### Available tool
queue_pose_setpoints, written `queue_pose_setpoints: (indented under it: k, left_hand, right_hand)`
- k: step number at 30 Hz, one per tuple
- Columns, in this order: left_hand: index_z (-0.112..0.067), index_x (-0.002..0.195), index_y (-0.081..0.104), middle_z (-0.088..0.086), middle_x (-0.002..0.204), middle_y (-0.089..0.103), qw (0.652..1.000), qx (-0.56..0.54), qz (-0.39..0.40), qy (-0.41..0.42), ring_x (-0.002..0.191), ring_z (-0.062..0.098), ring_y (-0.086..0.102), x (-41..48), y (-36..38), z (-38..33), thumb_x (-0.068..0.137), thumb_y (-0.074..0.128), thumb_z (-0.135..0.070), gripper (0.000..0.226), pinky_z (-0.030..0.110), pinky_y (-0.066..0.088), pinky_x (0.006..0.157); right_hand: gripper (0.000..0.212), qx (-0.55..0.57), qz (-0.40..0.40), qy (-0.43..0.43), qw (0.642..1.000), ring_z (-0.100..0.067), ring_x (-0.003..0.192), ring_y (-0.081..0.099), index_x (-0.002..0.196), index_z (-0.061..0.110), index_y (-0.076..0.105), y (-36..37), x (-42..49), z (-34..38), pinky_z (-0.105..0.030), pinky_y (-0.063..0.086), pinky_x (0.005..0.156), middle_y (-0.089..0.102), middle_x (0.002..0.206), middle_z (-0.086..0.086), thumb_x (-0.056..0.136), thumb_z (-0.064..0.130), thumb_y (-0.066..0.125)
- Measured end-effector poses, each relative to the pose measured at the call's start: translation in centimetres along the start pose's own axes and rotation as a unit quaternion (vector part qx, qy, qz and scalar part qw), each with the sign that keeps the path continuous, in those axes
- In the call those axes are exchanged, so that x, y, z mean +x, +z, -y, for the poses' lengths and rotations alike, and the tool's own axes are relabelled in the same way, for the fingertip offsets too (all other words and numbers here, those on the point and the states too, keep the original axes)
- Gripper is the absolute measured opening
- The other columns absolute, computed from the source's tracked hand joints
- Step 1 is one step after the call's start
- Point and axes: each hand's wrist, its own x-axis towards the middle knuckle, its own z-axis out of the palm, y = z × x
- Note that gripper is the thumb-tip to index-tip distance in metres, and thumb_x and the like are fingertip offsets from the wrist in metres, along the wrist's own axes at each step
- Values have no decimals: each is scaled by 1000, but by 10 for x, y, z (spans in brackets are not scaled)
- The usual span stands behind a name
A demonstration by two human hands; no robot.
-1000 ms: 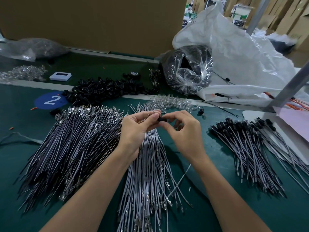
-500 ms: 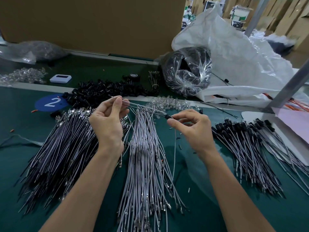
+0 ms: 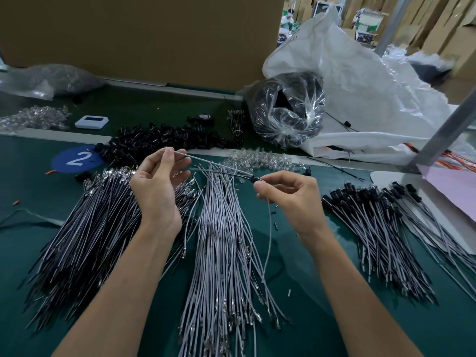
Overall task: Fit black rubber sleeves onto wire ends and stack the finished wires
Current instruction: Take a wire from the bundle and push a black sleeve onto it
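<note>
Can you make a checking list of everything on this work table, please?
Surface: green table, crowded.
Job's things: grey wires in the middle, dark wires left, finished stack right, loose sleeves behind.
Clutter: clear bits, tape, white gadget, plastic bags.
Hands: left hand pinches a wire; right hand pinches its sleeve.
Cables: thin cord at left edge.
Surroundings: cardboard wall, boxes beyond.

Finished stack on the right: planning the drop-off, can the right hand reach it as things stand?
Probably yes: the right hand, pinching the sleeved wire, is beside the stack, with only green mat between.
</note>
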Motion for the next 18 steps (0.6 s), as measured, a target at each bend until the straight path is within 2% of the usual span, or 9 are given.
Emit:
queue_pose_setpoints:
  k: [3, 7, 9, 12, 15, 16, 18]
  left_hand:
    - [-15, 96, 62, 1, 91, 76, 1000, -12, -18, 6, 84, 17, 73, 4, -2, -2, 100, 54, -15, 10, 26, 57, 70]
    - [-11, 106, 53, 3, 94, 75, 992, -70, -101, 11, 84, 17, 72, 18, -12, -10, 104, 46, -18, 10, 30, 58, 81]
    - [-8, 109, 50, 5, 91, 74, 985, -97, -139, 32, 81, 17, 71, 24, -18, -15, 106, 42, -18, 13, 29, 57, 80]
    - [-8, 103, 48, 6, 84, 72, 974, -127, -179, 53, 74, 17, 71, 27, -20, -19, 106, 39, -15, 11, 27, 57, 76]
    - [-7, 105, 49, 5, 83, 72, 977, -133, -162, 45, 75, 17, 71, 25, -19, -18, 106, 39, -14, 13, 27, 56, 74]
    - [-7, 105, 50, 6, 85, 73, 979, -143, -138, 34, 77, 19, 71, 23, -18, -18, 106, 39, -16, 14, 28, 56, 75]
    - [-10, 101, 54, 9, 90, 74, 981, -172, -85, 14, 82, 24, 70, 18, -18, -18, 103, 39, -25, 21, 32, 55, 75]
  right_hand:
    - [7, 8, -7, -4, 1000, -17, 66, 71, 76, 21, 76, 0, 0, 0, -21, 52, 64, 73, 69, -3, 74, 25, 82]
    - [4, 25, -43, 0, 999, -18, 65, 71, 72, 24, 76, -7, 2, 1, -21, 52, 64, 72, 66, -3, 71, 24, 81]
    - [5, 39, -60, -4, 997, -18, 66, 71, 72, 24, 76, -14, 4, 2, -20, 52, 65, 72, 66, -2, 72, 21, 81]
    - [7, 94, -87, -6, 992, -19, 69, 71, 77, 18, 76, -21, 6, 4, -19, 52, 66, 73, 71, -4, 75, 13, 80]
    - [11, 180, -108, 7, 978, -23, 75, 72, 82, 13, 74, -23, 7, 8, -25, 55, 69, 73, 79, -9, 73, 12, 80]
    - [10, 243, -105, 11, 964, -24, 78, 72, 83, 13, 74, -24, 7, 10, -27, 57, 71, 74, 84, -9, 73, 13, 77]
    - [9, 397, -87, 13, 914, -23, 88, 72, 87, 13, 75, -29, 7, 12, -28, 59, 77, 75, 94, -9, 79, 13, 71]
